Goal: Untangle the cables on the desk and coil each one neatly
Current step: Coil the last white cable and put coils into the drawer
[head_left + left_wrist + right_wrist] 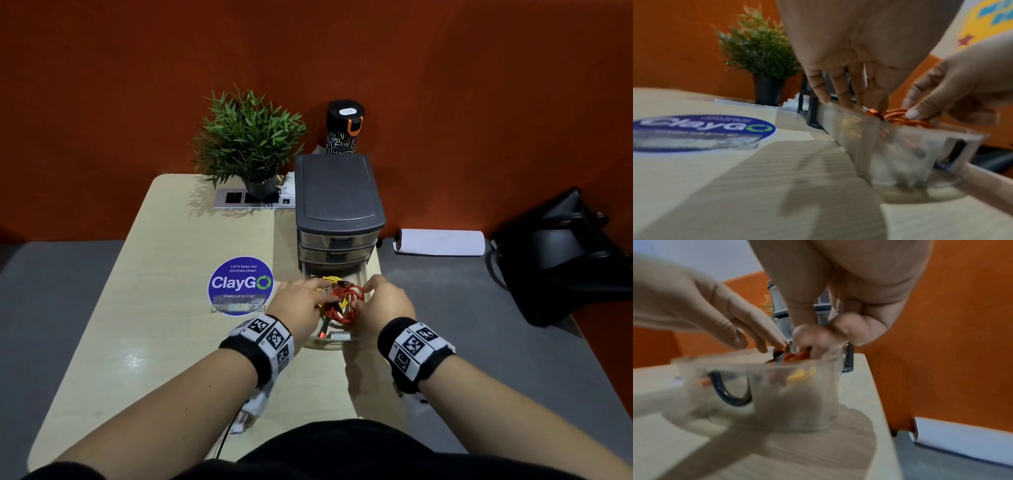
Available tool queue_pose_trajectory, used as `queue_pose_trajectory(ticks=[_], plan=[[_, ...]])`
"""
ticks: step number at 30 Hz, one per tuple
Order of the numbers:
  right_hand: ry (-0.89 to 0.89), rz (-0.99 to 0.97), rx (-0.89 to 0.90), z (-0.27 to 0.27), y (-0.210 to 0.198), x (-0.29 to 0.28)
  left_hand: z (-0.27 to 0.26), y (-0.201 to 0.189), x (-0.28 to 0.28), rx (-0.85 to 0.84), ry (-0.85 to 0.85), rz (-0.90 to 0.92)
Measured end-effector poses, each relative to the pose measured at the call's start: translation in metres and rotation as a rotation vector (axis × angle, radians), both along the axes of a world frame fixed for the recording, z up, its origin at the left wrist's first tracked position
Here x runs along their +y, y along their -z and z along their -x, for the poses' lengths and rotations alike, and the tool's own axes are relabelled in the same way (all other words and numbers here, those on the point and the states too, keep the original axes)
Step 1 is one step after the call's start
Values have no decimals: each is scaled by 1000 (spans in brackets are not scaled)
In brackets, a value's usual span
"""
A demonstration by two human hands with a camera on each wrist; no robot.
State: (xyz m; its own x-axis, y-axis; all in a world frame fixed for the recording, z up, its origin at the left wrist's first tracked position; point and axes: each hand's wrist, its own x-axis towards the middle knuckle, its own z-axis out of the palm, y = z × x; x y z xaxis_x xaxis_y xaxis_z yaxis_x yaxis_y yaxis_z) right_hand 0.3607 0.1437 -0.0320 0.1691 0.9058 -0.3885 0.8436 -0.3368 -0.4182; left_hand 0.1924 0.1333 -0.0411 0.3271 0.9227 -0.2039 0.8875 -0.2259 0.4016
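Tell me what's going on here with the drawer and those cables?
A person is reaching with both hands into the open bottom drawer of a small grey drawer unit on the desk. The right hand grips a bundle of red cable, while the left hand rests its fingers on the tangle beside it. A yellow cable lies mixed in underneath. Nothing is coiled or laid out on the desk yet.

Head view looks down from above; both wrist views (low, close) share the clear drawer (pixel 910 146).
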Motion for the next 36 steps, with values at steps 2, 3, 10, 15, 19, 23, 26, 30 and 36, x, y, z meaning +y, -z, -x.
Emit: queue_pose_trajectory(ticks=[2, 3, 10, 15, 19, 23, 26, 30, 36], plan=[[-56, 9, -70, -1, -4, -2, 0, -1, 1, 65, 51, -34], [-68, 17, -91, -2, -6, -2, 0, -2, 2, 65, 77, -40], [-224, -21, 21, -6, -10, -17, -3, 2, 5, 35, 108, 95], [-564, -4, -2, -6, -8, -35, 0, -8, 3, -102, -1, 34], [-717, -49, -147, -10, -6, -45, 8, -31, 11, -228, -140, -429], [-813, -36, -246, -7, -7, -49, 12, -54, 31, -98, -132, -541], [-826, -41, -261, -3, -6, -45, 13, -56, 39, 52, -64, -407], [-755, -17, -186, 2, -8, -28, 14, -54, 41, 45, -78, -382], [-558, -91, -74, 9, -9, -14, 19, -58, 41, 26, -74, -356]])
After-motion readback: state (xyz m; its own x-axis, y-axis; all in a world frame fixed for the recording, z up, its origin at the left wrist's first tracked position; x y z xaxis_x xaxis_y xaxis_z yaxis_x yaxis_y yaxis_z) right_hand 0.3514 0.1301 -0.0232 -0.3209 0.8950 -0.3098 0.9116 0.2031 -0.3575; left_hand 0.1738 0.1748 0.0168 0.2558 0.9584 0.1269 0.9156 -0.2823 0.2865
